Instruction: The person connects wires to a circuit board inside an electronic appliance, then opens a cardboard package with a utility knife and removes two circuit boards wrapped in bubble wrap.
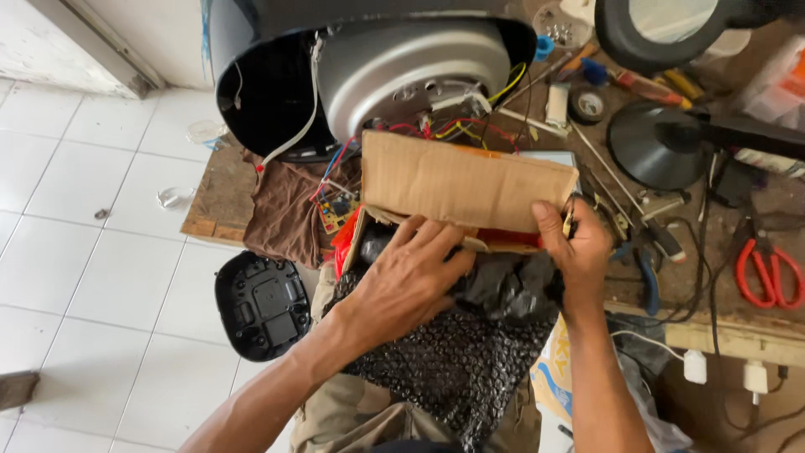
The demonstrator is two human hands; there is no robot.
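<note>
Here, the biggest thing is the rice cooker [402,75], lying on its side at the back of the workbench [222,201], with its silver pot belly and red and yellow wires showing. Just in front of the rice cooker sits an open cardboard box [461,180], with its flap standing up. Inside the box there is black plastic wrap [503,285] and something red under the flap. Black bubble wrap [457,369] spills out of the box, away from the rice cooker, onto the person's lap.

The left hand [407,281] lies spread over the box's mouth, fingers bent on the black wrap, pressing more than grabbing. The right hand [574,243] is closed around the box's right corner and seems to pinch something small and shiny; I cannot tell what it is.

A brown cloth [285,210] lies under the rice cooker. Down on the floor below the rice cooker lies a black plastic base [262,304]. Far to the right of the rice cooker lie red scissors [771,270]
</note>
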